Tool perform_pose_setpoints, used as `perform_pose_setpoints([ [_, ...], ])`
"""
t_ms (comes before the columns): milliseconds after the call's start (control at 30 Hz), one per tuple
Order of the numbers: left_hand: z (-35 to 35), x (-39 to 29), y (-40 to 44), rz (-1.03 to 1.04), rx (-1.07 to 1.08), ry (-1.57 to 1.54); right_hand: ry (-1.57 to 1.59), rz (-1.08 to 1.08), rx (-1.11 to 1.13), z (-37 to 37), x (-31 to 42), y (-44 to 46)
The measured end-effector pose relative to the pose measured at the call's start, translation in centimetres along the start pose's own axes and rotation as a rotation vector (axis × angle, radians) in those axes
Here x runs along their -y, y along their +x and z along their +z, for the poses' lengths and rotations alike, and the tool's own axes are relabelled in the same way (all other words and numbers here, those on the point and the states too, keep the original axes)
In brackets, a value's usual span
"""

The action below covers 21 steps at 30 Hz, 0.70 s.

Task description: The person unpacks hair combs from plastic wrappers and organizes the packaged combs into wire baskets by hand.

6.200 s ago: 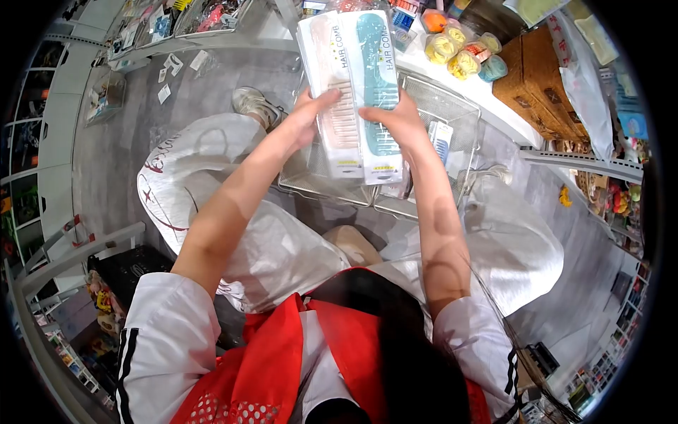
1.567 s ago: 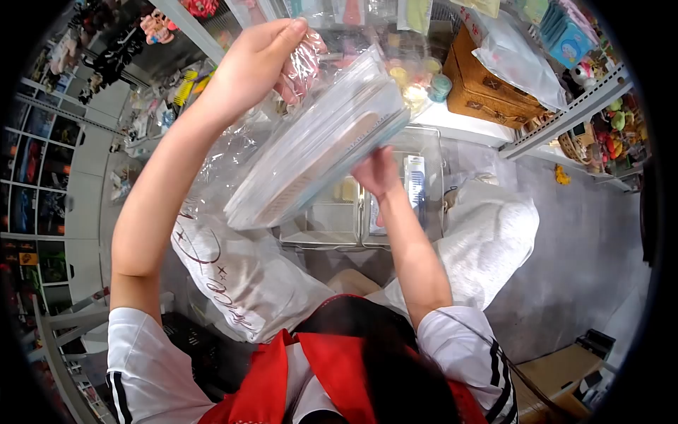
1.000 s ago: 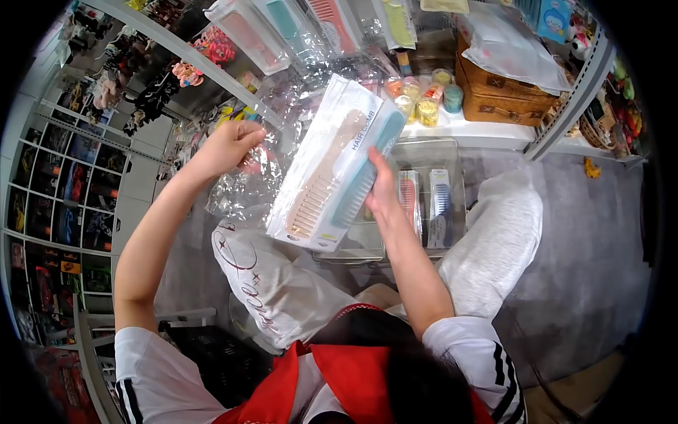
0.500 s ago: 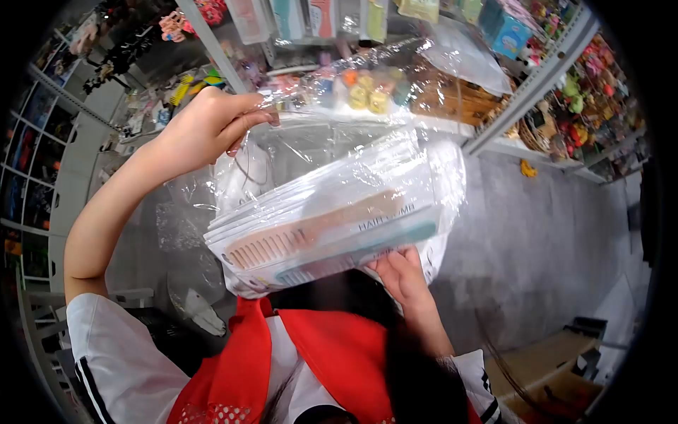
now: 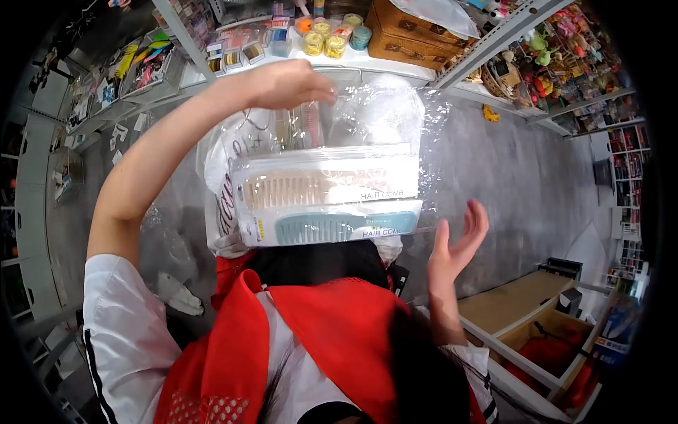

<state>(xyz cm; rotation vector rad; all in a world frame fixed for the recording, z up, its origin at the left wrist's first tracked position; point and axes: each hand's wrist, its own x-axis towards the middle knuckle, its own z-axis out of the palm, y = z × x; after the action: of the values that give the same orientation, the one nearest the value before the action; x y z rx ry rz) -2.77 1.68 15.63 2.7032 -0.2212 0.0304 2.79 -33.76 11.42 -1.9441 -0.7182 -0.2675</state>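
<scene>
Packaged hair combs (image 5: 325, 187) lie stacked in front of me, a beige one above a teal comb (image 5: 332, 227), both in printed sleeves. A large clear plastic bag (image 5: 431, 166) surrounds or overlies them. My left hand (image 5: 293, 83) is closed at the bag's upper edge, its fingers bent down and partly hidden. To the right of the packs, my right hand (image 5: 459, 244) is held up with thumb and fingers apart, holding nothing. Under the combs sits a white bag with dark lettering (image 5: 227, 187), over my lap.
A white shelf ahead carries yellow tubs (image 5: 325, 44) and a brown wicker drawer box (image 5: 402, 35). Plush toys (image 5: 544, 63) fill the right rack. An open wooden drawer (image 5: 551, 346) stands lower right. Crumpled clear plastic (image 5: 169, 240) lies at left.
My right hand has let go of the comb packs and moved right, opening. The packs have levelled out and lie lower on the white bag. My left hand has moved right.
</scene>
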Motion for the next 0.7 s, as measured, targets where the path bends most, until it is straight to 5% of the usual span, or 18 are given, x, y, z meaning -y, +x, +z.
perform_pose_setpoints([
  [67, -0.8, 0.3, 0.6, 0.018, -0.001, -0.017, -0.113, -0.373, 0.442, 0.3, 0.9, 4.2],
  [200, -2.7, -0.6, 0.7, -0.276, 0.157, -0.211, -0.394, -0.628, 0.488, 6.6, 5.8, 8.7],
  [267, -3.1, -0.1, -0.2, -0.265, 0.251, -0.153, -0.398, -0.719, 0.465, 9.1, 5.5, 10.6],
  [467, -5.5, 1.0, -4.1, -0.183, 0.665, -0.165, -0.354, -0.445, 1.144, 13.3, 5.4, 17.4],
  [600, -5.1, 5.5, -7.1, -0.264, 0.373, -0.403, -0.187, -0.220, 1.497, 15.9, 3.7, 20.4],
  [700, -5.0, 5.4, -9.2, -0.697, 0.353, -0.856, -0.011, -0.012, 1.794, 16.1, 4.4, 20.7],
])
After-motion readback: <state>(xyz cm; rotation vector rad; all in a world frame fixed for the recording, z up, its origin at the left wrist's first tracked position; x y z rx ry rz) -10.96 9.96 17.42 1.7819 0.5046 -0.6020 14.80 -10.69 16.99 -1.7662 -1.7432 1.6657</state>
